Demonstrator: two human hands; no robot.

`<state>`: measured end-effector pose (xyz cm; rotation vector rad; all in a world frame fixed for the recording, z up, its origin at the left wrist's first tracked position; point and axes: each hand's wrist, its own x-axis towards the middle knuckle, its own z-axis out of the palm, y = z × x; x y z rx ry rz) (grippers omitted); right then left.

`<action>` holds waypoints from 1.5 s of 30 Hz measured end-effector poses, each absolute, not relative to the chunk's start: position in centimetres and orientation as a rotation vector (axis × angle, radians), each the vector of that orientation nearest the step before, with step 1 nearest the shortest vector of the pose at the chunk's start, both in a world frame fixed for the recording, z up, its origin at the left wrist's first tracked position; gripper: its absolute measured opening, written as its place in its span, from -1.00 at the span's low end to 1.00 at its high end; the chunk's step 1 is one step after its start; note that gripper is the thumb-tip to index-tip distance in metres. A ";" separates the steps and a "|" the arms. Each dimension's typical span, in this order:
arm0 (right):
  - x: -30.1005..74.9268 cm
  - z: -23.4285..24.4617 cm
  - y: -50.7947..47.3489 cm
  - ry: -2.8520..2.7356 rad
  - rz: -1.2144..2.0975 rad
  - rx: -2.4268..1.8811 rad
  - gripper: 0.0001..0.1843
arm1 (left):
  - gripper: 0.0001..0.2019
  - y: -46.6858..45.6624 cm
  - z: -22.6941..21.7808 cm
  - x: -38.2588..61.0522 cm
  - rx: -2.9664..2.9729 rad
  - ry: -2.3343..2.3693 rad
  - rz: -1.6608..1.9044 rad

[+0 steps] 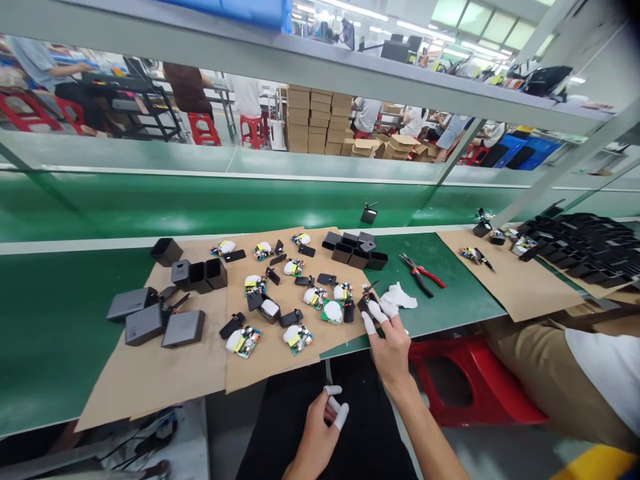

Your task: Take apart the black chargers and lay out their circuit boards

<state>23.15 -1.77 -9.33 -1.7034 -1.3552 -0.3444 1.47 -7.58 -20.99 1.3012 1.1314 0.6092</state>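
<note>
My right hand [393, 350], with white finger cots on its fingertips, reaches to the bench edge and grips a small black plastic case [369, 301]. The fingers partly cover that case. A crumpled white cloth or glove [400, 296] lies just beyond these fingers. My left hand [317, 427] hovers over my lap, fingers loosely curled and apart, with nothing visible in it; it wears finger cots too. Left of the right hand, circuit boards with white filler [333, 311] and black covers [291, 318] lie scattered on brown cardboard [200, 367].
Dark open cases [199, 275] stand at left, more cases [350, 255] at the back. Red-handled pliers [423, 273] lie on the green bench at right. A red stool [480, 380] and a seated person [555, 373] are close on my right. A shelf [320, 67] spans overhead.
</note>
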 end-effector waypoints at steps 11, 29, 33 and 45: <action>23.4 -9.0 -1.7 -1.328 -0.327 -1.715 -0.60 | -0.35 -7.8 -21.1 1.2 1.284 1.151 0.619; 23.0 -10.1 -1.0 -1.166 -0.417 -1.706 -0.48 | -0.38 -7.5 -21.3 1.6 1.309 1.134 0.573; 23.1 -9.6 -1.1 -1.283 -0.423 -1.671 -0.64 | -0.43 -7.5 -21.3 1.5 1.312 1.132 0.569; 23.4 -9.6 -1.2 -1.391 -0.385 -1.731 -0.61 | -0.39 -7.7 -21.9 1.4 1.303 1.135 0.618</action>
